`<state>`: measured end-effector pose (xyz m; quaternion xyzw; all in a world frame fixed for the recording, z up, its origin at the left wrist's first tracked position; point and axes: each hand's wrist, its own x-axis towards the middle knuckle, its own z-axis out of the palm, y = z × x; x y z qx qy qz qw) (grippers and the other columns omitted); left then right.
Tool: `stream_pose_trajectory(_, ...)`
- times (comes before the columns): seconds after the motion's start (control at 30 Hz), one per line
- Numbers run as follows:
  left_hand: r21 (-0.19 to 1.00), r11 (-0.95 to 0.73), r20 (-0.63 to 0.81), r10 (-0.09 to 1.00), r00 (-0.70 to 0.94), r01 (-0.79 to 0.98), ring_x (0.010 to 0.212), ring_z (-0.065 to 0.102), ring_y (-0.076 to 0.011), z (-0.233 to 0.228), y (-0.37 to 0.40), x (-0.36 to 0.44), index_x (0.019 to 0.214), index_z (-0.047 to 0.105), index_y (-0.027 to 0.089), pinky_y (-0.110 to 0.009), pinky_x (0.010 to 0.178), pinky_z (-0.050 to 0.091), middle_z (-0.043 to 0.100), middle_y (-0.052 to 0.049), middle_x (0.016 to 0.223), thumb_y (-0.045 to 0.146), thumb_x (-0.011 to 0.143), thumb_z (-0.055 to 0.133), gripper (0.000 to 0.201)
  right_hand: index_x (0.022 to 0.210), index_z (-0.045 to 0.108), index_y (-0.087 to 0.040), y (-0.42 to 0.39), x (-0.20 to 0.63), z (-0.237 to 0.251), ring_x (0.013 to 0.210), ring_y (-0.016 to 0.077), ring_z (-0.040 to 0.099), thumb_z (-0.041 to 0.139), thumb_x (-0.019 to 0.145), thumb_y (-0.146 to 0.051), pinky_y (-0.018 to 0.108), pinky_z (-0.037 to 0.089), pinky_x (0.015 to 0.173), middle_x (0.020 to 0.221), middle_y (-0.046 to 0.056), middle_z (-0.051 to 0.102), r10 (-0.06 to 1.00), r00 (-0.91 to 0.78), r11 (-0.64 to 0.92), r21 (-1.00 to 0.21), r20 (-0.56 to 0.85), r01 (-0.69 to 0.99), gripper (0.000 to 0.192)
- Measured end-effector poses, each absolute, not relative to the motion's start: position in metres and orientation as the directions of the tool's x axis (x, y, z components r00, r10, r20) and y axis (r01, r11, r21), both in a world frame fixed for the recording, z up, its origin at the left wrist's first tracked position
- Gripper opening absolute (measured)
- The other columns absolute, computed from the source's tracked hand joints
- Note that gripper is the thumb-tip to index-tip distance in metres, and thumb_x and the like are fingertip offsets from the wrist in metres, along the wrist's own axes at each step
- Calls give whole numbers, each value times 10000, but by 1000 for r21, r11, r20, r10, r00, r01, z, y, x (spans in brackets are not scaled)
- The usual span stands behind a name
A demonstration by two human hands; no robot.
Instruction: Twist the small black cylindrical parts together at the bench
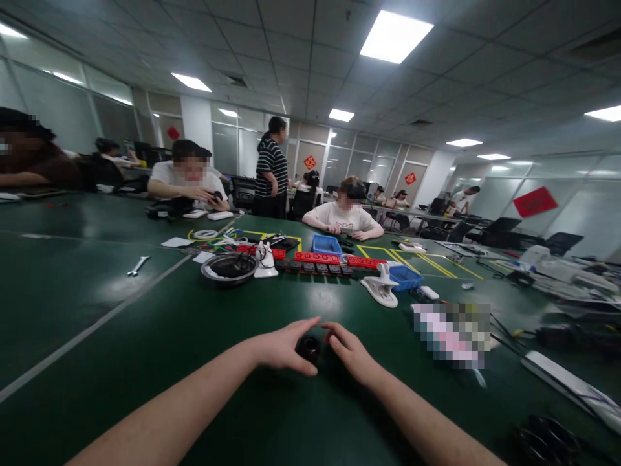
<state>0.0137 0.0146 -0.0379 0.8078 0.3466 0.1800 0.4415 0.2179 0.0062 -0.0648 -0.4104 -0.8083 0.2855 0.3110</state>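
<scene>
A small round black part with a dark hole in its top (309, 347) sits on the green tabletop between my hands; its exact kind is not clear. My left hand (286, 346) curves around its left side, thumb and fingers spread apart. Whether the left fingers touch it I cannot tell. On the other side, my right hand (350, 349) has its fingers bent toward the part, with a gap between them and it. Neither hand grips anything.
Ahead lie a black bowl-shaped part (228, 266), a red socket strip (317, 259), a white clip base (381, 290) and blue bins (327, 244). A wrench (138, 266) lies left, black rings (546, 440) lower right. People sit across the table.
</scene>
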Motion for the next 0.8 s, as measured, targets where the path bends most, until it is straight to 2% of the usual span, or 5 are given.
stream_pose_trajectory(0.13, 775, -452, 93, 773, 628, 441, 1007, 450, -232, -42, 15, 17, 1099, 486, 245, -354, 869, 346, 496, -45, 1084, 355, 540, 714, 613, 1081, 478, -133, 22, 219, -64, 805, 197, 485, 568, 667, -515, 302, 390, 708, 885, 56, 530, 762, -642, 423, -819, 90, 388, 571)
stream_pose_trajectory(0.3, 761, -459, 124, 797, 591, 459, 842, 511, -178, -51, 23, 25, 929, 585, 245, -280, 746, 391, 544, -2, 898, 350, 535, 724, 431, 972, 564, -149, 30, 220, -55, 815, 200, 464, 697, 561, -395, 295, 373, 711, 887, 36, 512, 728, -682, 351, -814, -74, 463, 497)
stream_pose_trajectory(0.57, 738, -536, 259, 786, 561, 410, 869, 483, -184, -58, 25, 30, 1040, 536, 246, -293, 778, 378, 555, -11, 923, 389, 526, 732, 568, 929, 581, -140, 31, 214, -65, 817, 202, 479, 654, 631, -308, 296, 369, 742, 874, 43, 545, 752, -655, 437, -798, 71, 416, 350)
stream_pose_trajectory(0.67, 733, -557, 270, 764, 585, 390, 883, 474, -181, -59, 26, 30, 1018, 552, 249, -290, 786, 378, 539, -13, 930, 401, 545, 717, 523, 895, 588, -130, 31, 212, -68, 787, 193, 487, 663, 624, -299, 280, 374, 706, 850, 41, 550, 763, -640, 450, -784, 89, 427, 328)
stream_pose_trajectory(0.8, 723, -558, 247, 760, 600, 408, 946, 441, -200, -55, 31, 22, 1069, 512, 259, -307, 824, 366, 480, -24, 987, 420, 469, 749, 664, 929, 574, -146, 30, 215, -69, 770, 185, 486, 683, 606, -287, 268, 371, 675, 840, 31, 546, 762, -638, 479, -759, 110, 441, 369)
